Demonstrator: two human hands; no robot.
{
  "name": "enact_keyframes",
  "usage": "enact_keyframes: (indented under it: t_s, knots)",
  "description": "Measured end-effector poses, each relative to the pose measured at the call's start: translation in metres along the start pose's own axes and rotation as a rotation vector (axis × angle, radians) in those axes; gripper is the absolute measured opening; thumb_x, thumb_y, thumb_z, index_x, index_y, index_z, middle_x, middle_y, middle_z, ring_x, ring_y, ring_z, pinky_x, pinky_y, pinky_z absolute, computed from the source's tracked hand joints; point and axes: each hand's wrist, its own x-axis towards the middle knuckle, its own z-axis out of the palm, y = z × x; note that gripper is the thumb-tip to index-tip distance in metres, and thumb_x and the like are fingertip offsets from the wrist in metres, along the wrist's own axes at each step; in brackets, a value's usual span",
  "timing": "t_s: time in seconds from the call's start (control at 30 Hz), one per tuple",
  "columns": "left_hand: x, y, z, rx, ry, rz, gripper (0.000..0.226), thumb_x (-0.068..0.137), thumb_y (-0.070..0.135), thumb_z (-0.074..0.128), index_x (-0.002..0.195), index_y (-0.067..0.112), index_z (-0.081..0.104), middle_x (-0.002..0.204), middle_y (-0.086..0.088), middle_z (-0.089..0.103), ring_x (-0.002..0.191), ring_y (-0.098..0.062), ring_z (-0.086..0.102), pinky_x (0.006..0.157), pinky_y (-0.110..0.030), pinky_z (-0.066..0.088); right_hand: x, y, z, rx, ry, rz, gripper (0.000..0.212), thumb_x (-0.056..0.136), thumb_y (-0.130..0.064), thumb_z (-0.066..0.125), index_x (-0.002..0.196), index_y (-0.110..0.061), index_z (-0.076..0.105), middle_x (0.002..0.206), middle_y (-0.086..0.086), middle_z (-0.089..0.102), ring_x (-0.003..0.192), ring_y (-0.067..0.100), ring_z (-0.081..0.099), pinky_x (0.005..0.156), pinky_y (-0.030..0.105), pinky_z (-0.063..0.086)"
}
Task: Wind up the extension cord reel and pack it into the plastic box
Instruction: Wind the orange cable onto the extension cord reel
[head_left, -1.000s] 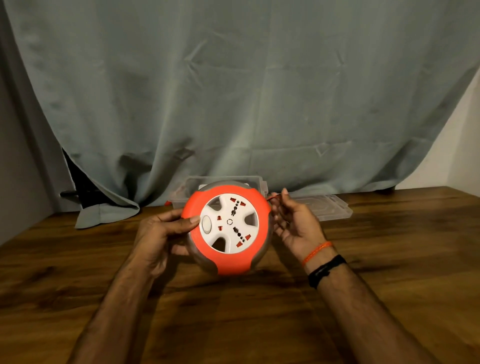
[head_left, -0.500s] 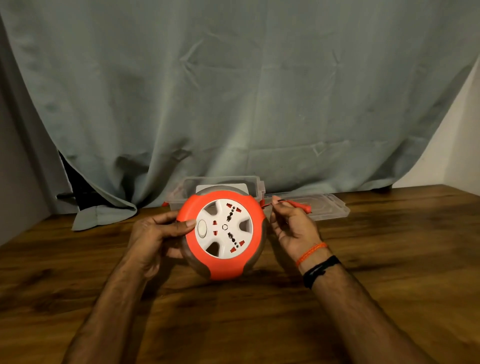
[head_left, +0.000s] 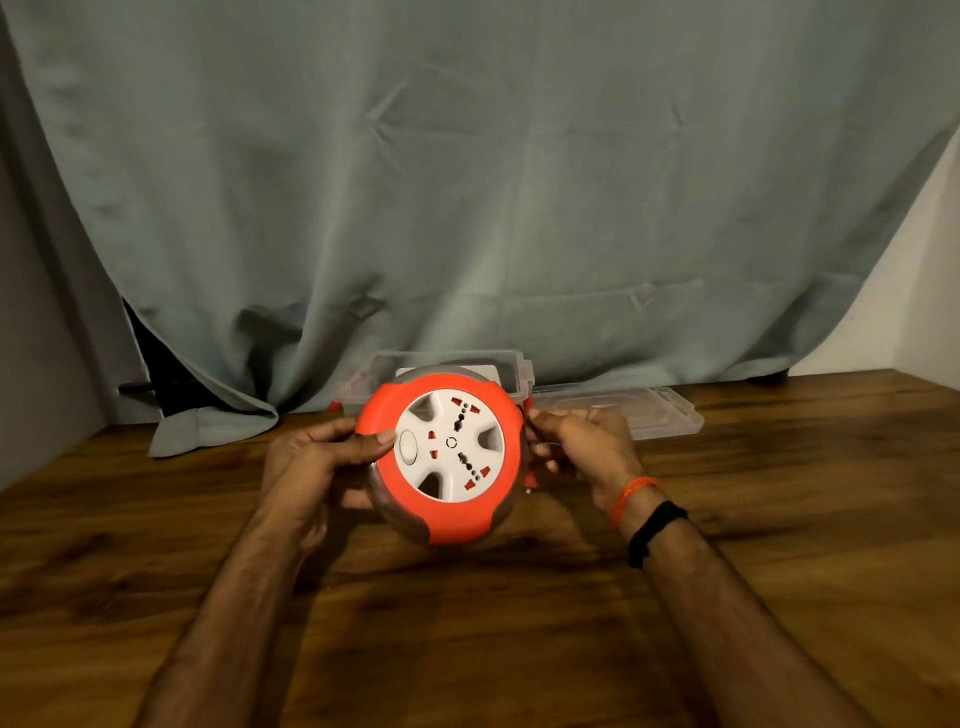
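The round orange extension cord reel (head_left: 447, 514) with a white socket face is held upright above the wooden table, face toward me. My left hand (head_left: 317, 462) grips its left rim, thumb on the front. My right hand (head_left: 582, 447) is at the reel's right edge, fingers pinched on the orange plug end (head_left: 530, 475) of the cord, which hangs close against the reel. Behind the reel sits the clear plastic box (head_left: 511, 371), open and mostly hidden by the reel.
The box's clear lid (head_left: 644, 410) lies flat on the wooden table (head_left: 779, 493) to the right of the box. A grey-green curtain (head_left: 467, 182) hangs behind, its hem resting on the table at the back left.
The stretch of cord seen out to the right half a second ago is gone; my right hand has come in against the reel's right edge. The reel has turned slightly in my left hand.
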Motion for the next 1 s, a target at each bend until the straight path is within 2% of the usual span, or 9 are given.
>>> enact_keyframes:
  t_s: [0.13, 0.2, 0.27, 0.37, 0.5, 0.63, 0.73, 0.93, 1.0]
  knots:
    - [-0.003, 0.003, 0.004, -0.008, 0.018, 0.010, 0.032, 0.062, 0.005, 0.077, 0.093, 0.006, 0.071, 0.073, -0.006, 0.076, 0.058, -0.020, 0.072, 0.042, -0.032, 0.055, -0.012, -0.014, -0.002, -0.598, 0.133, -0.589, 0.018, 0.076, -0.041, 0.076, 0.082, -0.024, 0.074, 0.074, -0.013, 0.072, 0.065, 0.002, 0.064, 0.064, 0.021, 0.052]
    - [-0.004, 0.004, 0.006, -0.001, 0.034, 0.026, 0.026, 0.067, 0.000, 0.076, 0.092, 0.004, 0.071, 0.071, -0.006, 0.076, 0.056, -0.019, 0.071, 0.042, -0.031, 0.055, -0.026, -0.022, -0.001, -0.802, 0.027, -0.853, 0.029, 0.074, -0.046, 0.071, 0.098, -0.029, 0.070, 0.085, -0.013, 0.072, 0.068, 0.004, 0.062, 0.066, 0.024, 0.052]
    - [-0.004, 0.004, 0.008, 0.017, 0.060, 0.042, 0.029, 0.066, 0.000, 0.078, 0.094, 0.003, 0.071, 0.077, -0.010, 0.075, 0.057, -0.021, 0.071, 0.043, -0.032, 0.055, -0.037, -0.026, 0.002, -0.984, -0.093, -0.968, 0.042, 0.073, -0.051, 0.065, 0.111, -0.033, 0.064, 0.094, -0.010, 0.068, 0.077, 0.013, 0.064, 0.067, 0.029, 0.052]
    - [-0.004, 0.003, 0.010, 0.027, 0.084, 0.057, 0.028, 0.064, -0.001, 0.080, 0.091, 0.003, 0.071, 0.075, -0.008, 0.075, 0.054, -0.019, 0.070, 0.043, -0.030, 0.053, -0.041, -0.025, 0.008, -1.198, -0.158, -0.972, 0.057, 0.071, -0.061, 0.055, 0.125, -0.042, 0.055, 0.108, -0.004, 0.062, 0.084, 0.022, 0.065, 0.069, 0.032, 0.049]
    - [-0.006, 0.003, 0.015, 0.033, 0.076, 0.072, 0.022, 0.065, -0.003, 0.079, 0.083, 0.007, 0.072, 0.061, 0.001, 0.072, 0.050, -0.015, 0.067, 0.043, -0.030, 0.054, -0.043, -0.024, 0.011, -1.232, -0.184, -0.943, 0.065, 0.072, -0.068, 0.040, 0.133, -0.046, 0.042, 0.109, -0.001, 0.064, 0.092, 0.028, 0.065, 0.077, 0.037, 0.049]
    - [-0.009, 0.004, 0.021, 0.025, 0.069, 0.086, 0.020, 0.065, -0.003, 0.080, 0.080, 0.008, 0.072, 0.061, 0.001, 0.072, 0.051, -0.014, 0.068, 0.043, -0.030, 0.054, -0.048, -0.020, 0.018, -1.220, -0.201, -0.953, 0.063, 0.083, -0.062, 0.049, 0.141, -0.045, 0.031, 0.103, 0.002, 0.069, 0.097, 0.030, 0.063, 0.077, 0.036, 0.043]
    - [-0.010, 0.004, 0.026, 0.050, 0.071, 0.117, 0.023, 0.064, 0.000, 0.082, 0.084, 0.009, 0.074, 0.064, 0.001, 0.072, 0.053, -0.013, 0.068, 0.044, -0.028, 0.052, -0.050, -0.017, 0.023, -1.192, -0.166, -0.883, 0.067, 0.082, -0.057, 0.052, 0.144, -0.046, 0.028, 0.109, 0.007, 0.067, 0.102, 0.034, 0.061, 0.086, 0.039, 0.045]
    - [-0.015, 0.004, 0.034, 0.081, 0.066, 0.156, 0.025, 0.063, 0.001, 0.083, 0.080, 0.016, 0.074, 0.058, 0.006, 0.070, 0.049, -0.010, 0.064, 0.039, -0.023, 0.050, -0.050, -0.013, 0.022, -0.953, -0.036, -0.786, 0.065, 0.063, -0.042, 0.071, 0.127, -0.042, 0.058, 0.086, -0.005, 0.074, 0.090, 0.022, 0.067, 0.086, 0.027, 0.053]
    - [-0.016, 0.004, 0.035, 0.084, 0.066, 0.186, 0.026, 0.064, -0.001, 0.082, 0.080, 0.016, 0.073, 0.056, 0.007, 0.069, 0.046, -0.009, 0.063, 0.036, -0.022, 0.048, -0.050, -0.013, 0.022, -0.899, -0.016, -0.765, 0.066, 0.061, -0.041, 0.072, 0.126, -0.042, 0.061, 0.089, -0.004, 0.075, 0.089, 0.019, 0.069, 0.088, 0.026, 0.054]
